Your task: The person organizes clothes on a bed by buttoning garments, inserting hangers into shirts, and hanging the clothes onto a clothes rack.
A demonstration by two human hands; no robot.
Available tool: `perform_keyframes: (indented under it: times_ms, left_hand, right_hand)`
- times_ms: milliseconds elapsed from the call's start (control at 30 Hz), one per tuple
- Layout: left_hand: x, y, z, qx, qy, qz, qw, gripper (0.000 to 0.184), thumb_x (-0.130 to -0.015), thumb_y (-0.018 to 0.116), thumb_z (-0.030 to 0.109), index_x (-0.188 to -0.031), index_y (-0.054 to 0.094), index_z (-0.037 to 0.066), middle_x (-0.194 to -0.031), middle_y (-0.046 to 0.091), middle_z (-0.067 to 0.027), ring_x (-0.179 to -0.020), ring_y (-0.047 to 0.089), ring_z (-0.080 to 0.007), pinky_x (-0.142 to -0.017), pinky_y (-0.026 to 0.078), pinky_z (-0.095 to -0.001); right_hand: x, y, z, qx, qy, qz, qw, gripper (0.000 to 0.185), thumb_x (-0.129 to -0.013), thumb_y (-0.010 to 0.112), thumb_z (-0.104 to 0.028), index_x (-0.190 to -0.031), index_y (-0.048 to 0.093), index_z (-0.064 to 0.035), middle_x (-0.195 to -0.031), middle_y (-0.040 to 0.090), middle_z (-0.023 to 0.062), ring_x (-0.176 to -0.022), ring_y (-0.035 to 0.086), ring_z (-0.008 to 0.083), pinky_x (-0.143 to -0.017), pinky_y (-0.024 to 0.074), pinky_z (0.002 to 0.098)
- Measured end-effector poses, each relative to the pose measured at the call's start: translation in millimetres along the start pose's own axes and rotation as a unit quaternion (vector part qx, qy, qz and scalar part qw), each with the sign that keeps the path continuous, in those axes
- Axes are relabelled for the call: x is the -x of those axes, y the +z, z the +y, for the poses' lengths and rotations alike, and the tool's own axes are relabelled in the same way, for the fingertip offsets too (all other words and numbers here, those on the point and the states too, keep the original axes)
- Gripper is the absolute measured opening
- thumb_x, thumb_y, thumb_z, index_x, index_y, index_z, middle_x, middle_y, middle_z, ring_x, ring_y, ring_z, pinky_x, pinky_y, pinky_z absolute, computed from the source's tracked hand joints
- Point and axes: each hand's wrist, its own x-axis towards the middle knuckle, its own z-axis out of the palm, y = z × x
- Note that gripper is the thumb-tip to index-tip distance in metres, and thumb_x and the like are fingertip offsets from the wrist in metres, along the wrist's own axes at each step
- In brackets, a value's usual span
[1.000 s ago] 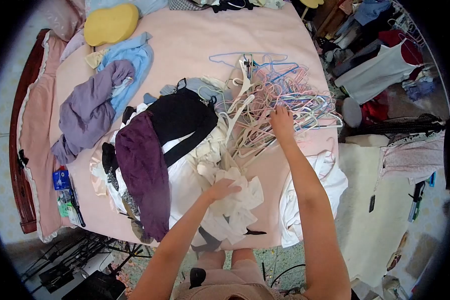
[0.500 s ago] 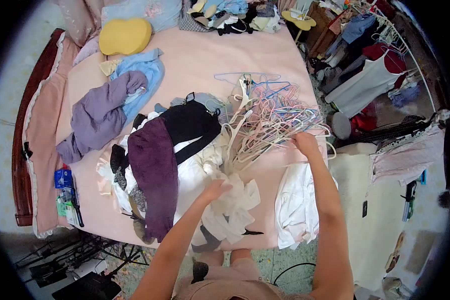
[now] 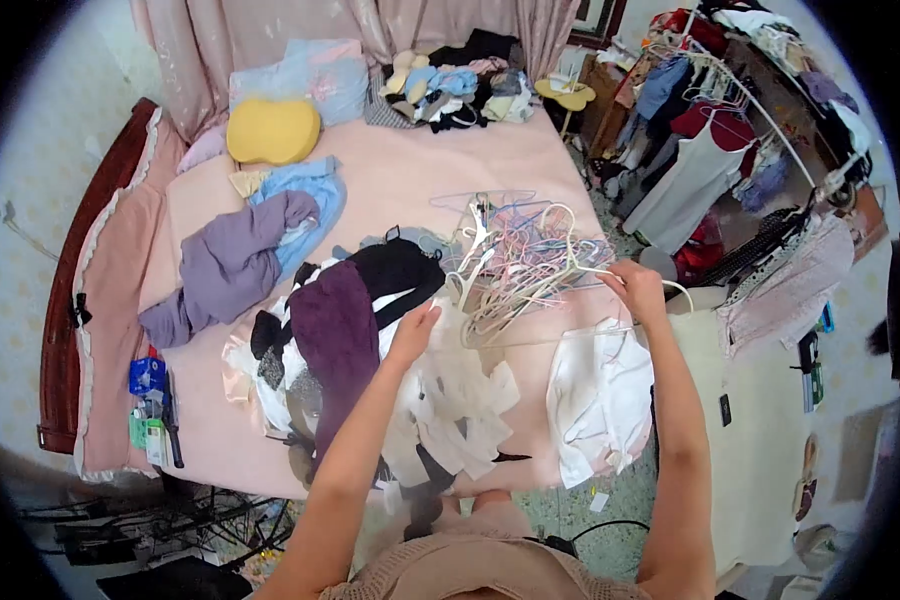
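My right hand [image 3: 638,290] is closed around a white clothes hanger [image 3: 597,271], just right of the tangled pile of hangers [image 3: 530,250] on the bed. The hook curves out to the right of that hand. My left hand [image 3: 413,335] is closed on a thin white garment [image 3: 455,385], which spreads below it over the front of the bed. Beside that hand lie a dark purple garment [image 3: 332,320] and a black garment [image 3: 398,270] on a heap of clothes. A white shirt [image 3: 595,400] rests at the bed's right front edge.
The pink-covered bed [image 3: 450,160] bears a lavender and blue bundle [image 3: 235,245], a yellow cushion [image 3: 273,130] and a clothes pile [image 3: 460,85] at the back. A loaded clothes rack [image 3: 770,120] and a cream surface with a phone [image 3: 724,410] stand on the right.
My right hand has drawn a white hanger out from the edge of the pile. My left hand has lifted and moved slightly away with the white garment. The view has tilted up.
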Motion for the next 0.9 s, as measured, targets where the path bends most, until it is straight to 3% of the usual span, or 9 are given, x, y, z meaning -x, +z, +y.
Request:
perform_keyframes:
  times_ms: [133, 167, 333, 467, 533, 600, 700, 800, 900]
  left_hand:
    - [10.4, -4.0, 68.9, -0.064, -0.014, -0.094, 0.993, 0.031, -0.091, 0.048, 0.022, -0.112, 0.053, 0.001, -0.068, 0.05, 0.002, -0.052, 0.045, -0.0039, -0.045, 0.04, -0.0204]
    - [12.5, -2.1, 81.7, -0.031, -0.024, -0.1, 0.994, 0.03, -0.09, 0.05, 0.022, -0.106, 0.053, -0.003, -0.062, 0.051, -0.0042, -0.052, 0.053, -0.0092, -0.047, 0.046, -0.0261]
    - [13.9, 1.8, 127.2, -0.002, -0.009, -0.142, 0.99, 0.028, -0.09, 0.049, 0.017, -0.11, 0.053, -0.002, -0.065, 0.054, -0.0062, -0.053, 0.054, -0.0092, -0.047, 0.047, -0.0255]
    - [16.4, 3.7, 174.2, -0.204, 0.14, -0.1, 0.964, 0.022, -0.084, 0.056, 0.021, -0.099, 0.062, 0.007, -0.07, 0.057, -0.0132, -0.059, 0.057, -0.0243, -0.056, 0.046, -0.0334]
    - [25.9, 3.3, 205.8, -0.389, 0.217, -0.032, 0.895, 0.022, -0.081, 0.059, 0.026, -0.097, 0.063, 0.011, -0.073, 0.057, -0.0163, -0.069, 0.055, -0.0303, -0.064, 0.043, -0.0377]
    - [21.7, 4.9, 211.8, -0.373, 0.221, -0.018, 0.901, 0.025, -0.08, 0.059, 0.027, -0.096, 0.062, 0.009, -0.074, 0.058, -0.0165, -0.075, 0.055, -0.029, -0.065, 0.041, -0.0393]
    - [11.2, 9.8, 210.0, -0.238, 0.227, -0.059, 0.943, 0.026, -0.081, 0.059, 0.027, -0.094, 0.061, 0.005, -0.074, 0.058, -0.0164, -0.069, 0.053, -0.0292, -0.061, 0.04, -0.0371]
    - [9.0, 16.5, 216.0, -0.166, 0.229, -0.049, 0.958, 0.024, -0.083, 0.058, 0.025, -0.093, 0.059, 0.003, -0.066, 0.055, -0.0111, -0.06, 0.049, -0.0212, -0.056, 0.037, -0.0311]
    - [5.0, 21.5, 220.2, -0.081, 0.199, -0.054, 0.975, 0.021, -0.085, 0.056, 0.022, -0.092, 0.057, 0.001, -0.061, 0.047, -0.0021, -0.056, 0.04, -0.0105, -0.053, 0.033, -0.025]
  right_hand:
    - [-7.9, -34.2, -31.2, 0.018, -0.083, 0.082, 0.993, 0.019, -0.074, 0.066, -0.024, -0.073, 0.06, -0.0069, -0.067, 0.055, 0.0072, -0.059, 0.055, 0.0264, -0.052, 0.0439, 0.0351]
    - [-9.9, -43.2, -41.7, 0.04, -0.088, 0.099, 0.99, 0.018, -0.074, 0.067, -0.024, -0.071, 0.057, -0.0083, -0.064, 0.051, 0.0062, -0.058, 0.054, 0.024, -0.05, 0.0427, 0.0336]
    - [-15.3, -65.9, -79.2, 0.064, -0.139, 0.198, 0.968, 0.019, -0.072, 0.067, -0.023, -0.067, 0.054, -0.0097, -0.061, 0.046, 0.0043, -0.058, 0.052, 0.0206, -0.049, 0.0411, 0.0328]
    - [-14.3, -67.4, -84.9, 0.047, -0.149, 0.201, 0.967, 0.018, -0.07, 0.068, -0.022, -0.07, 0.055, -0.009, -0.064, 0.048, 0.0047, -0.059, 0.052, 0.0217, -0.051, 0.0415, 0.0327]
    - [-12.8, -70.9, -87.4, 0.001, -0.142, 0.225, 0.964, 0.017, -0.071, 0.067, -0.022, -0.074, 0.058, -0.0087, -0.065, 0.049, 0.0053, -0.06, 0.052, 0.0224, -0.052, 0.0418, 0.0323]
    - [-9.6, -71.8, -87.4, -0.016, -0.108, 0.197, 0.974, 0.017, -0.071, 0.067, -0.02, -0.08, 0.059, -0.0078, -0.07, 0.052, 0.0067, -0.066, 0.053, 0.0247, -0.057, 0.0428, 0.0352]
    - [-14.4, -79.6, -110.5, 0.002, -0.103, 0.334, 0.937, 0.021, -0.067, 0.068, -0.012, -0.085, 0.058, -0.0057, -0.079, 0.053, 0.0088, -0.077, 0.053, 0.0295, -0.066, 0.0436, 0.042]
    - [0.9, -55.8, -118.0, -0.061, -0.23, 0.256, 0.937, 0.025, -0.065, 0.068, -0.013, -0.087, 0.058, -0.0059, -0.082, 0.054, 0.0081, -0.077, 0.054, 0.0278, -0.067, 0.0452, 0.0392]
    - [24.0, -38.9, -155.9, -0.108, -0.234, 0.066, 0.964, 0.028, -0.069, 0.069, -0.018, -0.09, 0.057, -0.0061, -0.087, 0.057, 0.0099, -0.078, 0.056, 0.0267, -0.07, 0.0462, 0.0367]
